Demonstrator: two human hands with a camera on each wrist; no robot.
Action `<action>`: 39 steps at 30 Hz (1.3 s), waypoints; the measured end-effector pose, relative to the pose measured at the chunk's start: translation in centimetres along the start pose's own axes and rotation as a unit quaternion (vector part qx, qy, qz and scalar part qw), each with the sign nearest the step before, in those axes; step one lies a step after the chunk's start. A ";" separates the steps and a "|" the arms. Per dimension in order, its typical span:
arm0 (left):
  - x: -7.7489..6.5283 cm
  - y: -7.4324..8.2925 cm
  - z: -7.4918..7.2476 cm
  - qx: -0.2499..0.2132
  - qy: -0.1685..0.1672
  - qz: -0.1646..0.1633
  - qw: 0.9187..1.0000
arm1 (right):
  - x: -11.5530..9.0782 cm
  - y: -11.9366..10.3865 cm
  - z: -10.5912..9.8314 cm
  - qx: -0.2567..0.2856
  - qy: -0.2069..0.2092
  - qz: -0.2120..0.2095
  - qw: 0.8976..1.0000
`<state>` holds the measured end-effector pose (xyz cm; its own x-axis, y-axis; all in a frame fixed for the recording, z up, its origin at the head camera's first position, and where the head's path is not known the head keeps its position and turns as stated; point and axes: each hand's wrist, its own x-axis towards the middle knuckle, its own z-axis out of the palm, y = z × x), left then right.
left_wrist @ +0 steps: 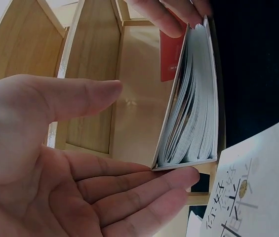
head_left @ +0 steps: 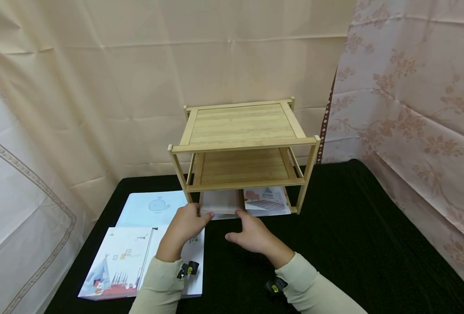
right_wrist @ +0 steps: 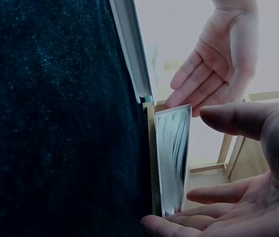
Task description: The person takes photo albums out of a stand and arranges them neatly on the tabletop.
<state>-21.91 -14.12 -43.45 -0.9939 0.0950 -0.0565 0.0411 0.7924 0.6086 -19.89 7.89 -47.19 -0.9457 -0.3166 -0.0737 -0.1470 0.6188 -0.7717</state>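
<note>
On the lowest level of a light wooden shelf rack [head_left: 251, 144] lies a thick white book [head_left: 219, 201], its page edges [left_wrist: 191, 108] facing me in the left wrist view. My left hand [head_left: 186, 224] touches the book's left end with straight fingers, thumb held apart from it. At the other end, the straight fingers of my right hand [head_left: 255, 235] lie against the book, and the thumb stands away from the pages. Both palms face inward along the book in the right wrist view. Beside it on the same level shows a picture with a laptop keyboard [head_left: 267, 201].
Left of the rack, a white illustrated book [head_left: 114, 261] lies on the dark cloth [head_left: 345, 244], partly over a pale blue one with a whale [head_left: 157, 205]. Rack posts [head_left: 310, 174] flank the shelf levels. Beige curtain [head_left: 137, 87] hangs behind.
</note>
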 end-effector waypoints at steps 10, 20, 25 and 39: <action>0.2 0.0 -0.1 -0.002 0.002 0.000 1.000 | 0.2 0.0 -0.4 0.037 0.018 0.014 0.999; 0.1 -0.1 -0.4 -0.023 0.010 -0.013 1.000 | 0.2 0.0 -1.0 0.096 0.059 0.034 0.993; 0.1 -0.2 -0.8 -0.037 0.033 -0.012 0.999 | 0.3 0.0 -1.7 0.099 0.094 0.035 0.990; 0.5 -1.1 -1.6 -0.092 0.034 -0.037 0.995 | 1.1 0.9 -2.5 0.230 0.109 0.054 0.966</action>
<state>-22.61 -15.96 -42.86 -0.9984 -0.0052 -0.0557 -0.0448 0.6718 0.7394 -21.79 9.91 -46.43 -0.9942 -0.0779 -0.0737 0.0532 0.2392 -0.9695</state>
